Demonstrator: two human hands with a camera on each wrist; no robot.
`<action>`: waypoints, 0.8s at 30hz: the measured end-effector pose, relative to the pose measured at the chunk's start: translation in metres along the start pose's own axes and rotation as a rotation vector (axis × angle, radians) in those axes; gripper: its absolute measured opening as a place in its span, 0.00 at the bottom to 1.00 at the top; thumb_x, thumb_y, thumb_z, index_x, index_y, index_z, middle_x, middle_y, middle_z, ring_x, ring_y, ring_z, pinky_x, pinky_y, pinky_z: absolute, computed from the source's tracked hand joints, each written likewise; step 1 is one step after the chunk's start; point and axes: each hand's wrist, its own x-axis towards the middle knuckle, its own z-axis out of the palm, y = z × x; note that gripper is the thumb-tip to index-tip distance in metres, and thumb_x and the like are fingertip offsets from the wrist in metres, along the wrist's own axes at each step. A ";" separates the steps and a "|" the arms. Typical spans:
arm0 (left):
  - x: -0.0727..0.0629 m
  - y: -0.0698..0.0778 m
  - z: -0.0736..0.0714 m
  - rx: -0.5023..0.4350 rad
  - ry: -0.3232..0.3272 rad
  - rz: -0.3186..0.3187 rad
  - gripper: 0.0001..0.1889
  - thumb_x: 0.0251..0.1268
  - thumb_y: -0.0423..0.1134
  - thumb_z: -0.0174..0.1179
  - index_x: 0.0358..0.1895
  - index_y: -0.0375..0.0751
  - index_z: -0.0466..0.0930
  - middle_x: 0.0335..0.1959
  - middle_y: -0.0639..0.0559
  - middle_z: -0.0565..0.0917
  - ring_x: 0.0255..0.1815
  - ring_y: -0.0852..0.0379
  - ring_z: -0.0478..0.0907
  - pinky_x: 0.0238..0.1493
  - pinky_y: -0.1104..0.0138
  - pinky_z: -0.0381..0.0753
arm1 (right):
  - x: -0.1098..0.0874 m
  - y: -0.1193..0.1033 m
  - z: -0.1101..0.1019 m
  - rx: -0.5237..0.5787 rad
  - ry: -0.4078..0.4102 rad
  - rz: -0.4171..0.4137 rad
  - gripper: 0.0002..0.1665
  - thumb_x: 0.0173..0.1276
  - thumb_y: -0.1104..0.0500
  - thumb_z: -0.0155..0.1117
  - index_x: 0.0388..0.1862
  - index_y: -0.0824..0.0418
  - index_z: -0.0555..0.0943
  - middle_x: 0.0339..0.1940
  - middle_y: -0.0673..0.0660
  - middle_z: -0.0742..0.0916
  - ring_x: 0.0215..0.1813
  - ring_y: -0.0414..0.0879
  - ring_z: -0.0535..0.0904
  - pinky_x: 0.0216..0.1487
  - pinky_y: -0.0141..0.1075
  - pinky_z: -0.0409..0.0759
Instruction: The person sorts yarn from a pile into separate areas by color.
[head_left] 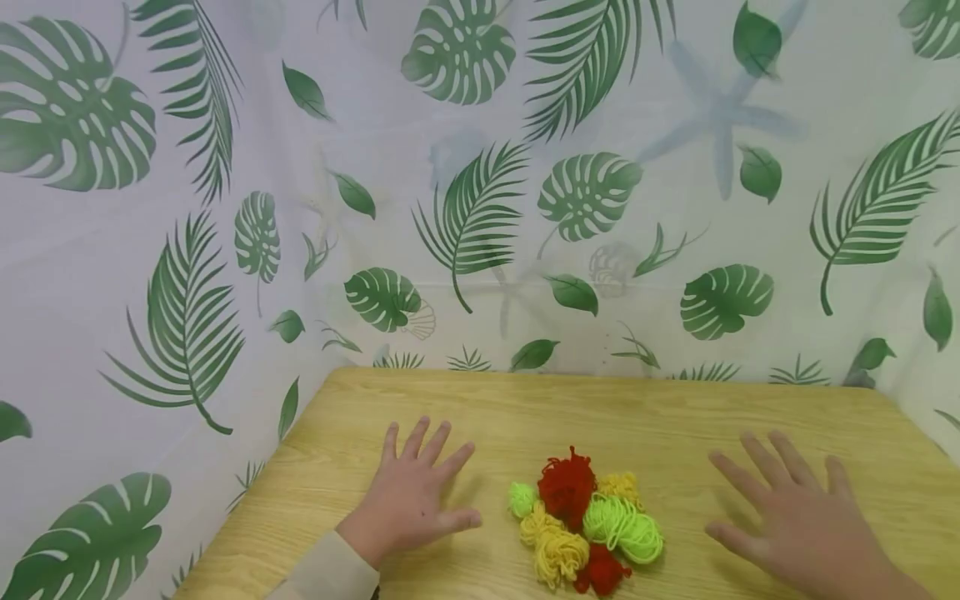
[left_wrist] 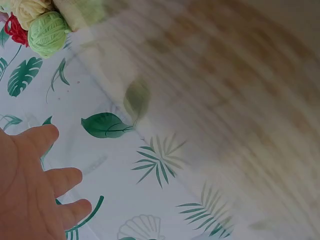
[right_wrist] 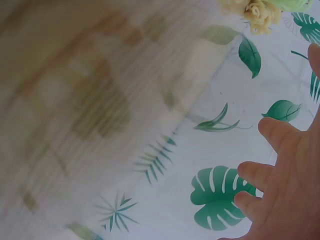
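A small heap of yarn lies on the wooden table between the hands in the head view. It has a large red yarn ball, a smaller red one, a yellow skein, another yellow bundle, a lime green skein and a small green ball. Left of the heap, my left hand is held palm down, fingers spread, holding nothing. My right hand is spread likewise on the right, apart from the yarn. Some green yarn shows in the left wrist view, yellow yarn in the right.
The wooden table reaches back to a white curtain printed with green leaves, which also hangs along the left and right sides. A light sleeve covers the left forearm.
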 end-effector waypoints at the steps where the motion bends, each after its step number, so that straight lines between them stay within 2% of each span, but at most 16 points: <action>1: 0.000 0.001 0.001 0.002 -0.003 0.004 0.46 0.61 0.79 0.47 0.80 0.62 0.59 0.81 0.44 0.53 0.81 0.36 0.42 0.70 0.31 0.35 | 0.000 -0.002 0.000 0.004 -0.001 -0.002 0.51 0.64 0.23 0.58 0.80 0.45 0.63 0.77 0.69 0.64 0.80 0.71 0.43 0.61 0.81 0.33; 3: 0.001 0.002 0.003 0.010 -0.005 0.016 0.46 0.61 0.79 0.47 0.80 0.62 0.58 0.81 0.44 0.53 0.81 0.37 0.42 0.71 0.31 0.35 | 0.002 -0.006 -0.001 0.007 0.001 -0.012 0.51 0.64 0.23 0.58 0.80 0.44 0.63 0.77 0.69 0.65 0.80 0.70 0.44 0.62 0.80 0.33; 8: 0.004 0.010 0.005 0.009 0.015 0.062 0.45 0.63 0.77 0.49 0.80 0.59 0.60 0.80 0.44 0.56 0.80 0.36 0.47 0.71 0.31 0.39 | 0.008 -0.021 -0.001 0.024 0.033 -0.075 0.48 0.64 0.25 0.60 0.77 0.46 0.67 0.76 0.67 0.68 0.79 0.68 0.50 0.64 0.78 0.43; 13: 0.009 0.017 0.004 -0.018 0.014 0.092 0.43 0.65 0.73 0.54 0.79 0.58 0.61 0.79 0.46 0.61 0.79 0.39 0.53 0.71 0.32 0.44 | 0.016 -0.037 0.002 0.099 0.032 -0.137 0.47 0.64 0.27 0.62 0.77 0.45 0.67 0.76 0.63 0.69 0.77 0.67 0.55 0.63 0.76 0.50; 19: 0.018 0.023 0.007 -0.116 -0.022 0.132 0.39 0.69 0.66 0.57 0.79 0.58 0.60 0.77 0.48 0.64 0.77 0.43 0.58 0.71 0.36 0.54 | 0.023 -0.051 0.002 0.180 0.062 -0.210 0.46 0.63 0.30 0.67 0.75 0.46 0.70 0.72 0.60 0.74 0.73 0.66 0.64 0.60 0.71 0.65; 24: 0.029 0.026 0.011 -0.197 -0.083 0.150 0.36 0.71 0.61 0.58 0.78 0.56 0.61 0.75 0.50 0.67 0.74 0.48 0.64 0.69 0.46 0.66 | 0.027 -0.066 -0.002 0.323 -0.021 -0.235 0.45 0.62 0.35 0.71 0.75 0.48 0.70 0.70 0.57 0.76 0.67 0.61 0.72 0.58 0.61 0.76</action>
